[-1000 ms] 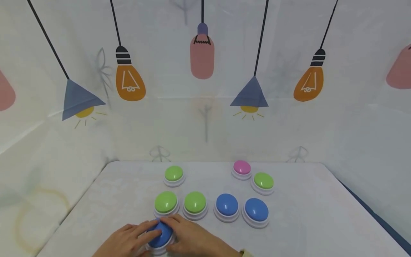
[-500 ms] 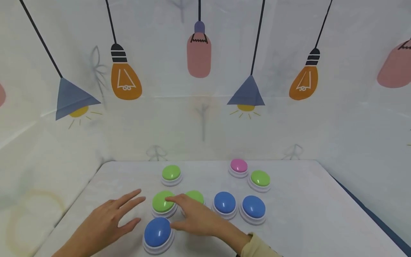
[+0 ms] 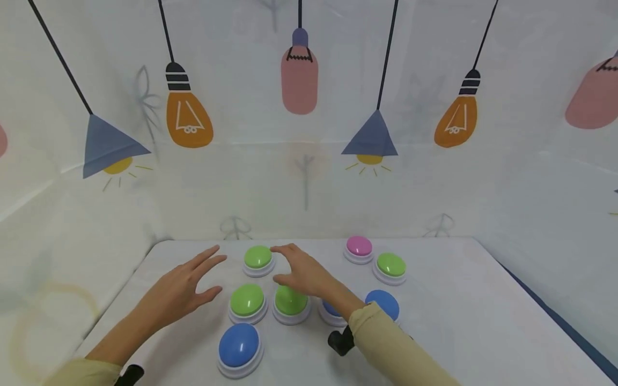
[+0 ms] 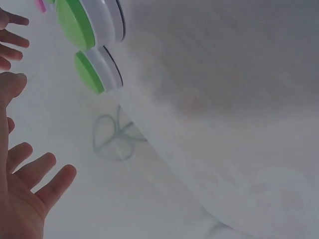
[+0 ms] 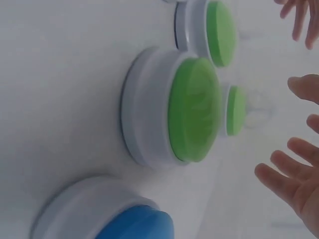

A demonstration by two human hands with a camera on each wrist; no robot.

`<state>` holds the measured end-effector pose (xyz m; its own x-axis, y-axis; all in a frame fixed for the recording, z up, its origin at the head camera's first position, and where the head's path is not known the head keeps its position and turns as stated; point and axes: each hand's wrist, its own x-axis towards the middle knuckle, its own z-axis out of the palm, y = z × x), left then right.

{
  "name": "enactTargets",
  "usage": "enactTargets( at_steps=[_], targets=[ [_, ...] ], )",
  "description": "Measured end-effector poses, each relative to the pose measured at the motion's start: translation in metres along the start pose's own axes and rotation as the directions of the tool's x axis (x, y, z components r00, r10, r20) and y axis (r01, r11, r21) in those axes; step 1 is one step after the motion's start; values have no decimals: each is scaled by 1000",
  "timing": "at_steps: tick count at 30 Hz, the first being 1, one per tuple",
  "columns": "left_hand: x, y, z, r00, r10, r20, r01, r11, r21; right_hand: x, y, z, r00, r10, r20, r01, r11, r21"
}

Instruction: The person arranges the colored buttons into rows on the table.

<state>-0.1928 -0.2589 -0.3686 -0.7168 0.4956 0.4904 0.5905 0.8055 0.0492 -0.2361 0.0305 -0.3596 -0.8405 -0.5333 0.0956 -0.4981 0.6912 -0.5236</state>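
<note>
My left hand (image 3: 181, 287) hovers over the left of the table, fingers spread and holding nothing. The right hand (image 3: 306, 273) is raised too, fingers extended and touching nothing plainly. Between the fingertips of both hands, at the back, stands a green push button (image 3: 257, 257) on a white base. Nearer are a left green button (image 3: 247, 300) and another green button (image 3: 291, 301), just below the right hand. Closest to me sits a blue push button (image 3: 238, 346). In the right wrist view, a green button (image 5: 194, 109) stands apart from the right hand (image 5: 301, 184).
A pink button (image 3: 359, 246) and a green button (image 3: 391, 265) stand at the back right. The right forearm partly covers two blue buttons, one (image 3: 383, 303) farther right. Black wrist mounts (image 3: 341, 341) jut below the wrists. A lamp-printed sheet (image 3: 232, 182) hangs behind the white table (image 3: 463, 321).
Both hands have let go of the near blue button, parted, and moved up and forward to either side of the far green button. The buttons keep their places.
</note>
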Motion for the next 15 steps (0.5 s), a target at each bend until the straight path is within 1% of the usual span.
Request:
enactTargets(
  at_steps=[5,8,12,15],
  targets=[
    [21,-11,15,997,-32,64,34,999,-33,24,3,3,1000,13,-29,-15,999,-41],
    [34,-15,23,996,-36,85,41,998,-51,38,3,8,999,37,-27,-40,995,-86],
    [49,-17,38,992,-41,115,52,994,-95,52,4,16,996,86,4,-84,979,-185],
    [57,-19,51,987,-62,146,79,990,-113,58,4,22,992,122,34,-111,967,-229]
  ],
)
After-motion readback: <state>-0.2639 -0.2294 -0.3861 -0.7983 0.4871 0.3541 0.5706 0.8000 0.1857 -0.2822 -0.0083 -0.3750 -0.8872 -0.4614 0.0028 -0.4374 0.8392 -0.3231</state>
